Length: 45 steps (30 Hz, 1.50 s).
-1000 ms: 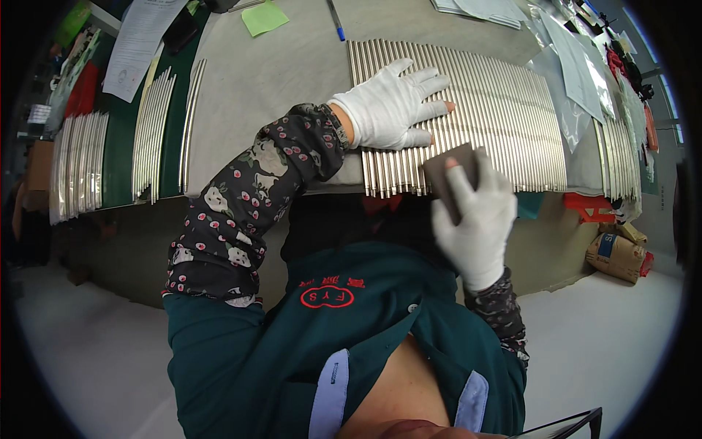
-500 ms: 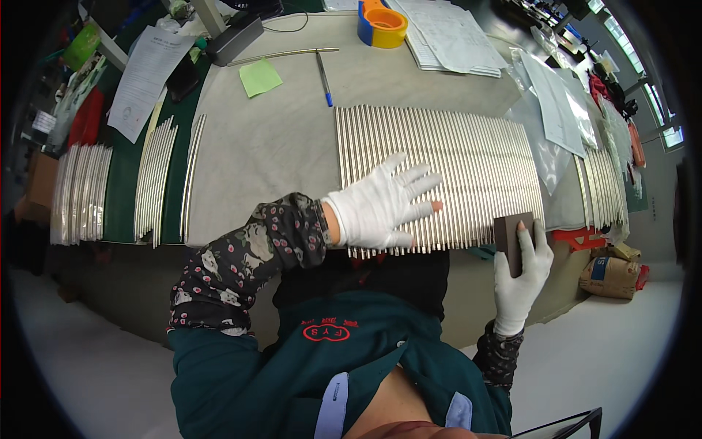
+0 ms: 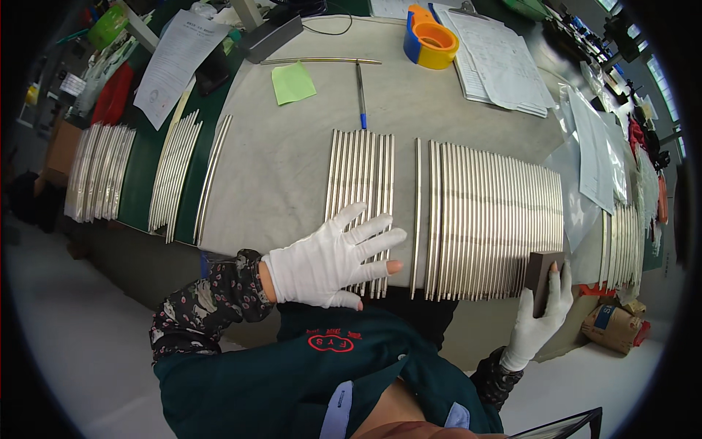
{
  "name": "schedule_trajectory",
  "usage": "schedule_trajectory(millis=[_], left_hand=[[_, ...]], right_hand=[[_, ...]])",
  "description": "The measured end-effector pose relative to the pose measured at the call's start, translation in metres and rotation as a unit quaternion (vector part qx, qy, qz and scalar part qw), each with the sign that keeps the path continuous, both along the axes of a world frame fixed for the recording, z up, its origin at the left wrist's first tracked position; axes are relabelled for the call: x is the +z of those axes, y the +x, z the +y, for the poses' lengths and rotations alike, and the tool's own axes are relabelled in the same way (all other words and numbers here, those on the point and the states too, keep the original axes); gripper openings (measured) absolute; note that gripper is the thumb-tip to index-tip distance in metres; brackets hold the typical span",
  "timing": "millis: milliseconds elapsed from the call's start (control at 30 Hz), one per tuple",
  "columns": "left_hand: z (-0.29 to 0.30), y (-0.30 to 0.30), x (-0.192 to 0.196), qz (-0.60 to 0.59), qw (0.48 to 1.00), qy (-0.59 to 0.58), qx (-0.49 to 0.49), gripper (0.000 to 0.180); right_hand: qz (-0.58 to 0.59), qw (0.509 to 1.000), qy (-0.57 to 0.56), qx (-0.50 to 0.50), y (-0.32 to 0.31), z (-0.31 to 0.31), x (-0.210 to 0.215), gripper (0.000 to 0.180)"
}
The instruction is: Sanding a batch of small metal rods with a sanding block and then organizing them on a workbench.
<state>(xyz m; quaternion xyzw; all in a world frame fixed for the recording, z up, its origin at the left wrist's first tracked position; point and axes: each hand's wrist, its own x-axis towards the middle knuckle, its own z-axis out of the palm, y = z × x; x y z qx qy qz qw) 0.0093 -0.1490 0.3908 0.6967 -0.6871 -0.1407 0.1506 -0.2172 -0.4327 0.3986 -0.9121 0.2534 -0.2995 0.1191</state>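
Thin silvery metal rods lie side by side on the table in two groups. My left hand, in a white glove with some bare fingertips, rests spread and flat on the lower part of the smaller left group. One single rod lies in the gap between the groups. The larger right group is packed closely together. At its lower right corner my right hand, also gloved, grips a dark brown rectangular block, which stands against the ends and side of the rods.
More rods in bundles lie on the green left edge. Behind are a pen, a green note, an orange-and-blue tape dispenser and papers. Plastic bags and further rods are at the right.
My left hand has moved left, drawing a group of rods away from the rest, so gaps now part the sheet of rods. My right hand still holds the block. The whole view has shifted.
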Motion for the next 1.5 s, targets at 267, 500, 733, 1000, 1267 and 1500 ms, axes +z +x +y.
schedule_trajectory(millis=[267, 500, 733, 1000, 1267, 1500], left_hand=[[-0.119, -0.012, 0.001, -0.017, 0.983, -0.115, -0.143, 0.07], [-0.124, -0.006, -0.018, -0.002, 0.99, -0.103, -0.099, 0.069], [-0.047, 0.006, -0.001, 0.031, 0.999, 0.003, -0.037, 0.076], [-0.137, 0.022, 0.021, -0.027, 0.981, -0.134, -0.134, 0.078], [-0.245, 0.018, -0.023, -0.155, 0.969, -0.132, -0.143, 0.064], [-0.185, 0.042, -0.023, -0.162, 0.961, -0.089, -0.204, 0.074]], right_hand=[[0.005, 0.999, -0.007, 0.039, 0.021, 0.004, 0.007, 0.063], [-0.007, 1.0, -0.001, -0.017, 0.005, -0.007, 0.003, 0.064], [-0.004, 1.0, -0.012, -0.02, 0.004, -0.016, -0.003, 0.063], [-0.053, 0.996, -0.028, -0.065, 0.002, -0.024, 0.011, 0.056], [-0.067, 0.99, -0.041, -0.118, -0.031, -0.026, 0.015, 0.054], [-0.04, 0.984, -0.043, -0.168, -0.057, -0.031, 0.004, 0.056]])
